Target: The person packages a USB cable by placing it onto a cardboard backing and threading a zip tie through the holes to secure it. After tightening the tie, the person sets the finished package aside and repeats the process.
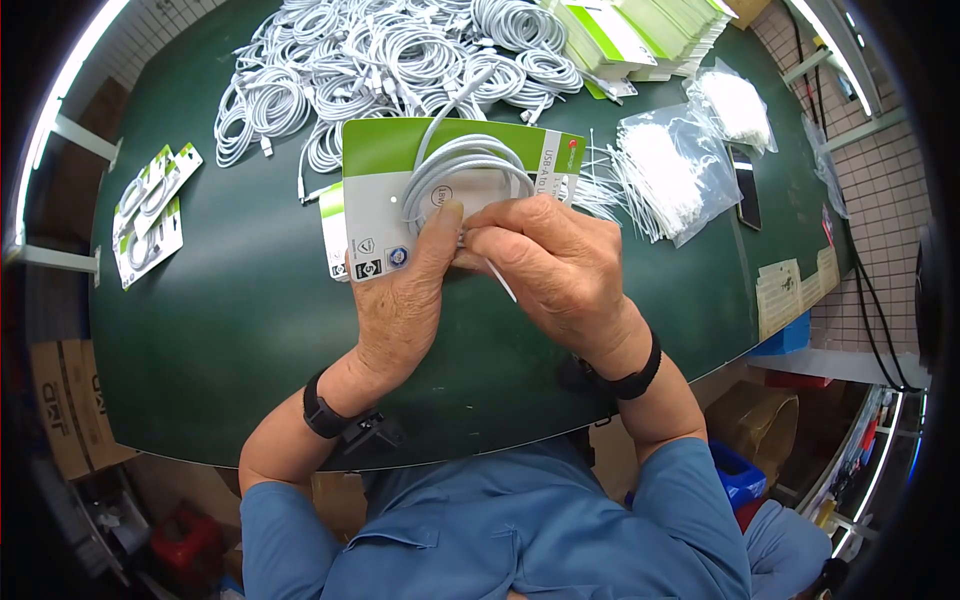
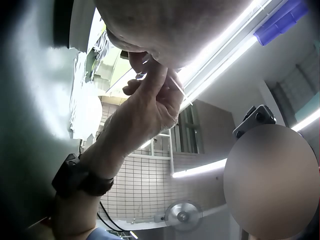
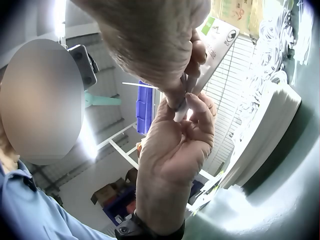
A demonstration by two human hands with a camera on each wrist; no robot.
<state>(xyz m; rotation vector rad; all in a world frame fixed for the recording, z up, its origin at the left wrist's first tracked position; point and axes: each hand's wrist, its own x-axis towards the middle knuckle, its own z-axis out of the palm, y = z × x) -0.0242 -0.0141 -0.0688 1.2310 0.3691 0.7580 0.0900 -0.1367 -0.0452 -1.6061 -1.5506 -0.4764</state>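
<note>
My left hand (image 1: pixel 400 315) grips a green, white and grey printed packaging card (image 1: pixel 372 205) by its lower edge, thumb on the front. A coiled grey-white cable (image 1: pixel 440 180) lies against the card, under the thumb's tip. Beside that thumb, my right hand (image 1: pixel 560 265) pinches a thin white cable tie (image 1: pixel 503 283) at the coil's lower part, and its free tail points down toward me. The fingertips of both hands meet there and hide the tie's head. From the right wrist view, the tie's tail (image 3: pixel 135 84) sticks out past the right hand (image 3: pixel 150 45).
Many coiled cables (image 1: pixel 400 65) are heaped at the back of the green table (image 1: pixel 240 340). Stacked cards (image 1: pixel 640 35) stand back right, near bags of white ties (image 1: pixel 660 180) and a phone (image 1: pixel 746 190). Cards with cables (image 1: pixel 150 250) lie left; another card (image 1: pixel 333 235) lies behind the held one.
</note>
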